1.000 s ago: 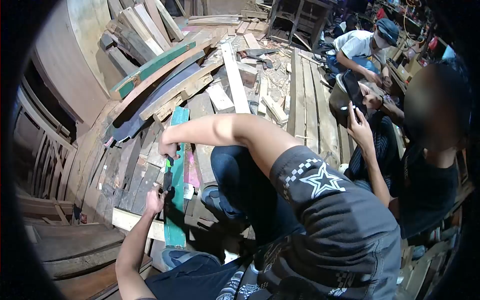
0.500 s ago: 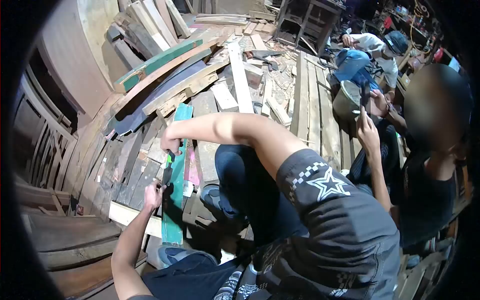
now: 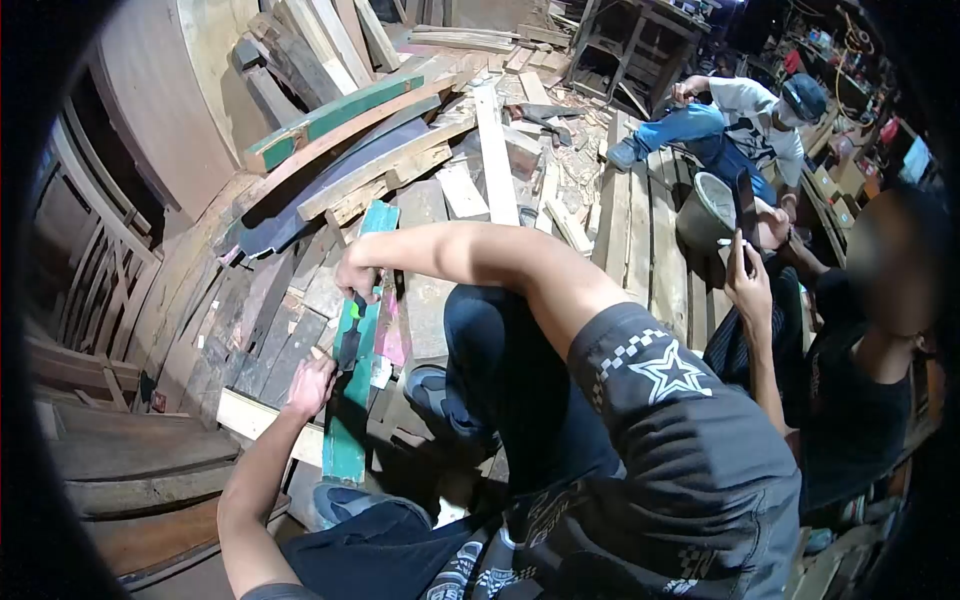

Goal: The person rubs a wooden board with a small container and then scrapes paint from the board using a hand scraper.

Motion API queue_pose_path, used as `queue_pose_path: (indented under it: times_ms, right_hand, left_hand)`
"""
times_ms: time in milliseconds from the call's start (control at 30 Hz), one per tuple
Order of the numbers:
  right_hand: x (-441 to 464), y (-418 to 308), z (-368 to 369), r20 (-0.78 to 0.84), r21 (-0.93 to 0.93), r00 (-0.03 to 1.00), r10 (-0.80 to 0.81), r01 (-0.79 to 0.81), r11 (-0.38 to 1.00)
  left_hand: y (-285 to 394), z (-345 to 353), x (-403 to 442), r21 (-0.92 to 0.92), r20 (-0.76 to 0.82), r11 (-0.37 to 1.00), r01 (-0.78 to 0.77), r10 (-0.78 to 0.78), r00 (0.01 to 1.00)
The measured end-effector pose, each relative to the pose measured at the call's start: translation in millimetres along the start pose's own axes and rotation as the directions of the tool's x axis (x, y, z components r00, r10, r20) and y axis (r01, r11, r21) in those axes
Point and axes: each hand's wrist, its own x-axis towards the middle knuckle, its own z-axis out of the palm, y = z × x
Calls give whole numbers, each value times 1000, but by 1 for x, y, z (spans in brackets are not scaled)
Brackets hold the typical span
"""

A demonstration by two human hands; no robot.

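One green board lies lengthwise across the littered wooden floor in the head camera's view, its near end beside a worker's shoe and a pale strip of wood meeting its left edge, apparently running beneath as a prop. The worker's right hand reaches over from the far side, fingers curled around the green-and-black handle of a dark tool, a grip that seems chosen to steer the tool along the board. The left hand comes in low from the near side, its fingers bent close to the tool's dark end, likely to steady or guide it; whether they pinch the metal or only touch it cannot be told. A bent knee beside the board probably keeps the crouching body balanced above it. Beyond, curved planks lie stacked side by side, perhaps to save room, near scattered offcuts. At right, one person holds up a dark, flat object near a bucket, while another in a white shirt sits farther back.
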Motion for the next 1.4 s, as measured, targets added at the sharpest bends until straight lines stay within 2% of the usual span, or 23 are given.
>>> queue_pose_path:
  times_ms: [33,133,333,367,467,500,567,667,733,767,867,900,1000,1033,1133,1167,1267,1300,1333,1367,1400]
  right_hand:
    - [-9,-5,-2,44,76,997,58,-61,995]
    - [-3,-1,-1,22,25,1000,-13,13,1000]
    - [-21,-11,-8,78,41,996,35,-38,998]
    - [-7,-1,-3,84,32,996,21,-24,999]
    - [4,4,3,49,16,999,12,-13,1000]
    - [3,5,4,34,16,999,12,-12,1000]
    - [5,5,3,28,-18,999,35,-35,999]
    - [2,2,2,17,-42,1000,-11,11,999]
    - [-29,-19,-11,71,4,997,34,-34,999]
    - [-33,-21,-12,78,22,996,40,-42,999]
    - [-15,-9,-5,70,30,997,28,-30,999]
    - [-11,-7,-4,65,25,998,17,-19,1000]
    - [-1,-1,1,62,50,998,8,-11,999]
    - [-1,0,3,17,52,1000,4,-5,999]
    - [3,-2,3,17,22,1000,-4,4,1000]
    - [2,-1,3,46,81,998,32,-36,996]
    - [0,0,3,-31,3,999,-5,5,1000]
    - [-3,2,1,-23,-5,999,-23,23,1000]
    - [-4,2,3,-13,-16,998,-55,55,998]
    - [-28,-16,-9,64,97,995,76,-82,992]
    - [-34,-19,-6,-77,47,997,-14,18,999]
  left_hand:
    - [-1,1,-1,19,1,1000,-19,19,1000]
    - [0,0,0,56,8,996,-66,65,998]
    - [-3,1,0,111,21,986,-122,121,992]
    - [-4,0,2,102,137,990,-94,79,987]
    - [-3,-2,3,89,254,996,-20,-3,967]
    - [8,-17,5,96,337,995,-2,-31,941]
    - [5,-14,3,110,312,994,-30,-6,950]
    - [-7,2,0,147,246,985,-92,53,968]
    - [-13,11,-1,183,188,973,-141,106,976]
    - [-6,-1,1,177,226,973,-151,110,968]
    - [-15,13,-2,230,197,958,-169,125,972]
    - [-9,4,-1,200,234,970,-139,90,968]
    - [-16,18,-5,167,172,981,-100,71,982]
    - [-11,9,-3,179,223,978,-110,69,972]
    - [-7,4,-3,187,218,974,-126,84,972]
    - [-6,2,-2,113,247,991,-70,40,968]
    - [2,-3,-6,97,153,995,-28,13,988]
    - [3,-1,-2,33,213,996,84,-89,973]
    - [1,1,-3,-80,174,990,118,-103,979]
    - [4,-3,-3,-151,179,973,172,-144,973]
    - [9,-9,-1,-323,56,934,154,-144,988]
